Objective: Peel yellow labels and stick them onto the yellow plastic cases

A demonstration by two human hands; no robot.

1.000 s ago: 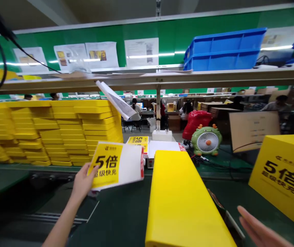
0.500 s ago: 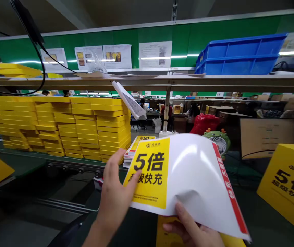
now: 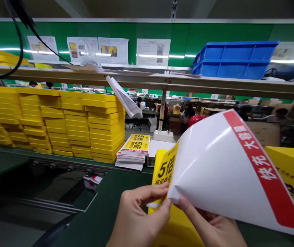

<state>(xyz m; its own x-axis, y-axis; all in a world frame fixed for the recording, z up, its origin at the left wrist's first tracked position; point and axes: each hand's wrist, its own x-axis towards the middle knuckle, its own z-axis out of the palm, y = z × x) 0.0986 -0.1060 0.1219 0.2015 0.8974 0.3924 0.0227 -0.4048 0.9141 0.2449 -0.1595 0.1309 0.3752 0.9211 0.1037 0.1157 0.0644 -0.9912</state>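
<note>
Head view, lower centre: left hand, right hand angled inward, grips pinching one sheet, seemingly one box beneath.

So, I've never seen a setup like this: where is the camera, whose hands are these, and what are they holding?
There is no machine handling things here. A person wears a camera on the head, looking forward and down, so you see roughly what they see; every picture comes from that one camera. The bare left hand and right hand both pinch the near edge of a glossy printed sheet, mostly white, with a yellow panel and a red stripe. It bends upward over a yellow box on the dark green work surface. Beyond the hands are a pile of similar sheets and, left of it, tall stacks of flat yellow boxes.
</note>
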